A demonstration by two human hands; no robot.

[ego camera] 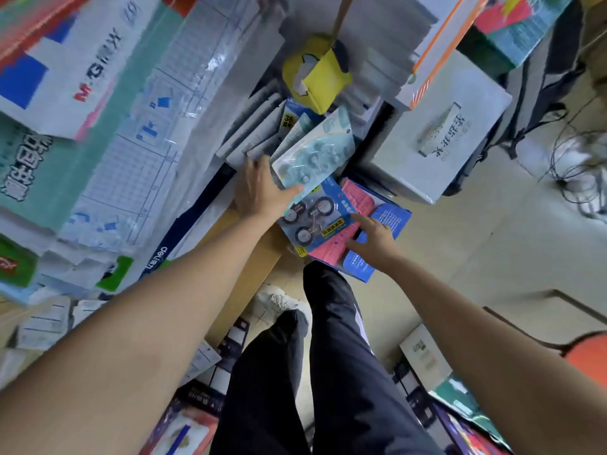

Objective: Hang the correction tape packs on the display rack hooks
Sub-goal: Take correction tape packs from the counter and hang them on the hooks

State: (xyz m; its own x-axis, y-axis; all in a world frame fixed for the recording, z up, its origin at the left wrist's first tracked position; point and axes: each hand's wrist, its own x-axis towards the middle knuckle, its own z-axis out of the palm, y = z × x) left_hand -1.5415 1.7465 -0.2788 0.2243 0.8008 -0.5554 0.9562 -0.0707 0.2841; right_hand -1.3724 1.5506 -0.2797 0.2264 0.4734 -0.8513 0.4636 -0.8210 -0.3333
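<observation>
The left hand [262,188] grips the lower corner of a pale teal blister-card correction tape pack [315,149], raised above the open blue cardboard box [395,218], whose left edge carries a dark blue card of three round tapes [312,215]. The right hand [374,239], fingers straight and spread, touches the pink flat packs [356,198] inside. This is probably the gathering step; no rack hook shows, so next comes lining a hang hole onto one.

Both bare arms outstretched; left hand [259,192] pinching a pale pack [315,156], right hand [372,239] splay-fingered.
</observation>
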